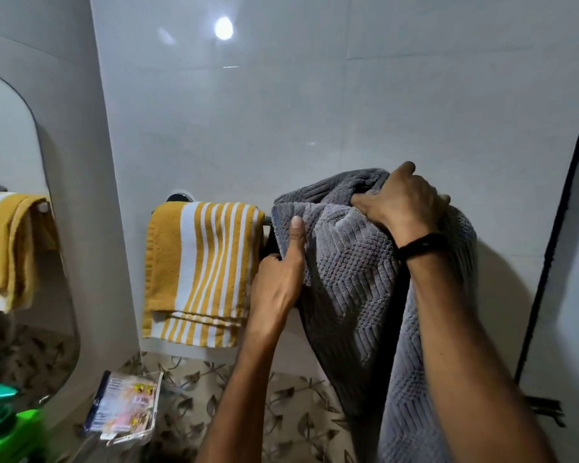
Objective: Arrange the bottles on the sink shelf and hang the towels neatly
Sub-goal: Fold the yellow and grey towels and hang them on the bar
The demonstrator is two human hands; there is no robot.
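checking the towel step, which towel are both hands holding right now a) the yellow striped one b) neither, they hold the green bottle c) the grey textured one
C: the left hand pinches the grey towel at its edge and the right hand grips its bunched top, while the yellow striped towel hangs beside them.

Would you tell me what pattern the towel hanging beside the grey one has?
The hanging towel has yellow-and-white stripes; head view.

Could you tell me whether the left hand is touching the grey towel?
Touching. The head view shows the left hand pinching the left edge of the grey towel, thumb pressed flat on its front.
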